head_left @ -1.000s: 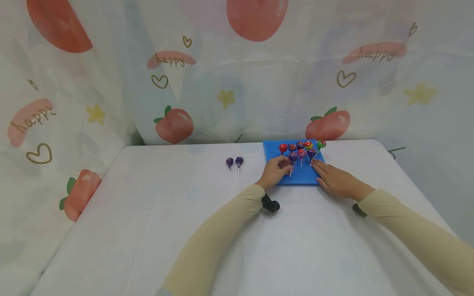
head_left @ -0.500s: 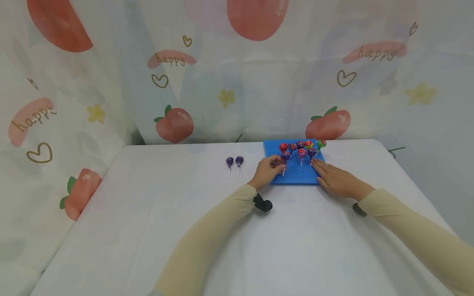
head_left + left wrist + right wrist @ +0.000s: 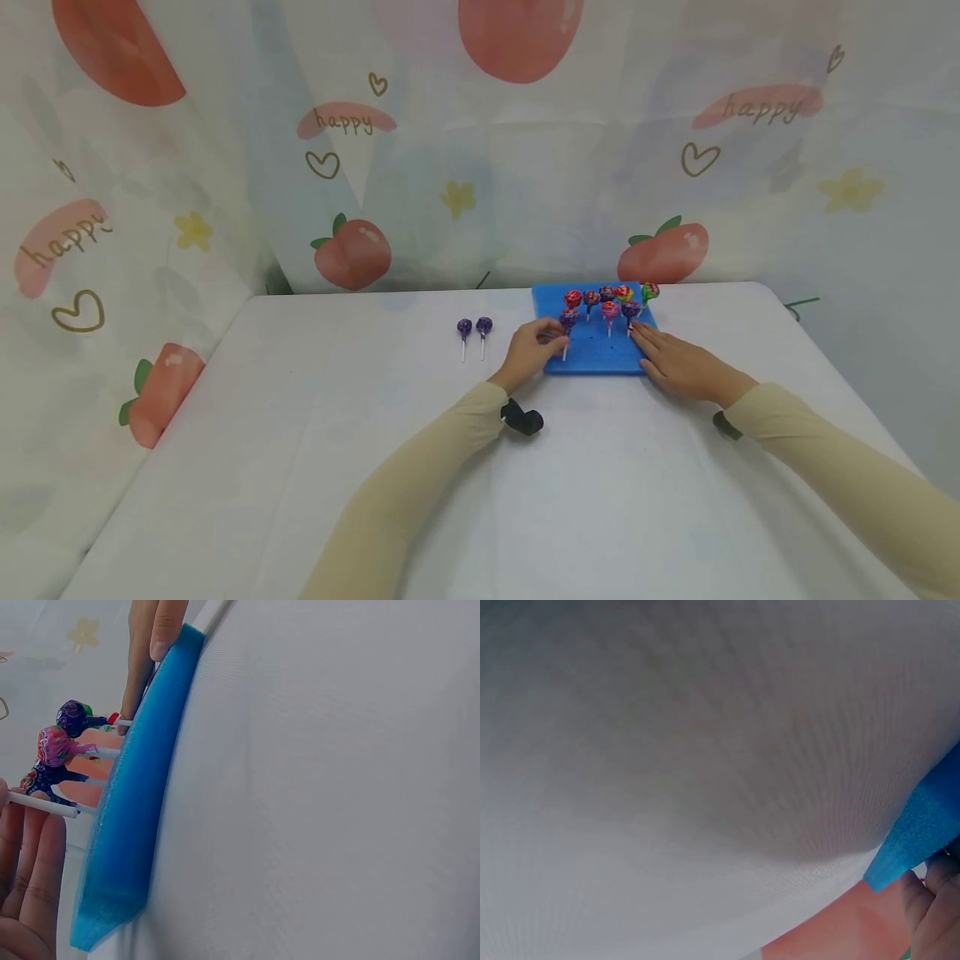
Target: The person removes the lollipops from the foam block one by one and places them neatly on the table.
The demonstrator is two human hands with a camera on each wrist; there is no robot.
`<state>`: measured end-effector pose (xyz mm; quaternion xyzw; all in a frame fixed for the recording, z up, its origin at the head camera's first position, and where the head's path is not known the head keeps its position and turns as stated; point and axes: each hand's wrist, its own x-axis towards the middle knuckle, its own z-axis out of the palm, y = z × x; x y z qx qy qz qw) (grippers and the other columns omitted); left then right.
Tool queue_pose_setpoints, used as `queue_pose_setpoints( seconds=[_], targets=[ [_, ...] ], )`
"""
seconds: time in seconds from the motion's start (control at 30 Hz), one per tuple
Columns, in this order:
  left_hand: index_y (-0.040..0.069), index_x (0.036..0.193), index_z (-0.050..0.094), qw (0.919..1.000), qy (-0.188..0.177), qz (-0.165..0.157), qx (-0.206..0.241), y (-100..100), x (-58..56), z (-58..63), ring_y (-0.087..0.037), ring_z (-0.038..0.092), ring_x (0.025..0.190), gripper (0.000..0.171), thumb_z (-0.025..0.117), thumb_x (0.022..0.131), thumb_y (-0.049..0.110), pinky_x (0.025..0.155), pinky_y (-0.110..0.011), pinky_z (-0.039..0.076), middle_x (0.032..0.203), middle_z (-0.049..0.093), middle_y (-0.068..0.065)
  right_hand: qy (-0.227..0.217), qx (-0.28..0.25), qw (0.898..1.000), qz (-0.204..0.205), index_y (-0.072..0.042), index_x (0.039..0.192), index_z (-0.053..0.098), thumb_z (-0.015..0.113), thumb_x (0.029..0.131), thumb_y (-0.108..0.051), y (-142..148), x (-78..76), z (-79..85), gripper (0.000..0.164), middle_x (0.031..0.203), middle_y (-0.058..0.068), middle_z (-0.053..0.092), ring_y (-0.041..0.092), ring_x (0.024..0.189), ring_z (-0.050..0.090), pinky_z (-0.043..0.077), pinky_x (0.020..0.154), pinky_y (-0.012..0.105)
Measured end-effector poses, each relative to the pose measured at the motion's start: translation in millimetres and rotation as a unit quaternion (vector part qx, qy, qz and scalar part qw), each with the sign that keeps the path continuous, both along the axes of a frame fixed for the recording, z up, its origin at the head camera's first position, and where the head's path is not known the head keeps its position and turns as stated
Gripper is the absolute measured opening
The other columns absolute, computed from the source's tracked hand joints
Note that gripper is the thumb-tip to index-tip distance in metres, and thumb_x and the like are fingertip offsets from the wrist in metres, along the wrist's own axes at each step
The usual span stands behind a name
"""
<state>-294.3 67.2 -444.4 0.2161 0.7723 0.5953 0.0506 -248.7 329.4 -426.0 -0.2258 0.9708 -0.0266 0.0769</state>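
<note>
A purple lollipop (image 3: 568,319) is upright over the left part of the blue board (image 3: 600,360), its stick pinched by the left hand (image 3: 527,353). The right hand (image 3: 684,367), fingers extended, rests on the board's right edge. Other lollipops (image 3: 610,310) stand in the board; two loose lollipops (image 3: 484,324), also purple, lie left of it on the white surface (image 3: 622,500).

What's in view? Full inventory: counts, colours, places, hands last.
Table: 1, white, foreground
Backdrop: at least 1, pale peach-print, behind and left
Foam board: 1, blue, on table
Standing lollipops: 7, mixed colours, in board
Held lollipop: 1, purple, above board
Loose lollipops: 2, purple, on table left of board
Wrist cameras: 2, black, one per wrist
Sleeves: 2, cream, both arms
Left hand: 1, bare, pinching held lollipop
Right hand: 1, bare, on board's right side
</note>
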Motion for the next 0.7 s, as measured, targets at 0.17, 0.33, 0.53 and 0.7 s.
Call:
queue_pose_setpoints(
  seconds=[0.17,0.33,0.53,0.7],
  targets=[
    [-0.002,0.104,0.063,0.9999,0.008,0.008,-0.001,-6.1,-0.3,-1.3,-0.023,0.068,0.088,0.019,0.063,0.089,0.010,0.072,-0.020,0.055,0.101,0.067,-0.017,-0.008,-0.005,1.000,-0.003,0.008,0.145,0.021,0.043,0.098,-0.028,0.0,-0.2,0.9,0.062,0.153,0.027,0.016,0.045,0.141,0.016,0.021,0.112,0.057],
    [-0.006,0.105,0.063,0.9999,0.008,0.010,0.002,-12.5,0.5,1.1,-0.032,0.066,0.094,0.021,0.063,0.089,0.007,0.074,-0.022,0.055,0.104,0.067,-0.022,-0.007,-0.002,1.000,-0.004,0.006,0.145,0.021,0.043,0.098,-0.030,1.3,-0.4,-0.2,0.063,0.154,0.027,0.016,0.045,0.141,0.016,0.022,0.112,0.057],
    [-0.011,0.105,0.060,0.9999,0.011,0.011,0.001,-25.7,17.5,26.8,-0.036,0.065,0.096,0.020,0.060,0.089,0.002,0.078,-0.025,0.055,0.103,0.065,-0.027,-0.002,0.001,1.000,-0.001,0.007,0.145,0.021,0.043,0.098,-0.029,1.5,-0.7,-0.9,0.063,0.153,0.027,0.017,0.045,0.141,0.016,0.022,0.112,0.057],
    [-0.007,0.106,0.062,0.9994,-0.011,0.025,0.022,-29.8,6.6,11.9,-0.028,0.067,0.091,0.021,0.062,0.089,0.005,0.075,-0.025,0.057,0.103,0.066,-0.023,-0.002,0.001,1.000,-0.002,0.007,0.145,0.021,0.043,0.098,-0.028,0.6,-0.5,0.2,0.062,0.153,0.027,0.017,0.045,0.140,0.017,0.022,0.112,0.057]
  ],
)
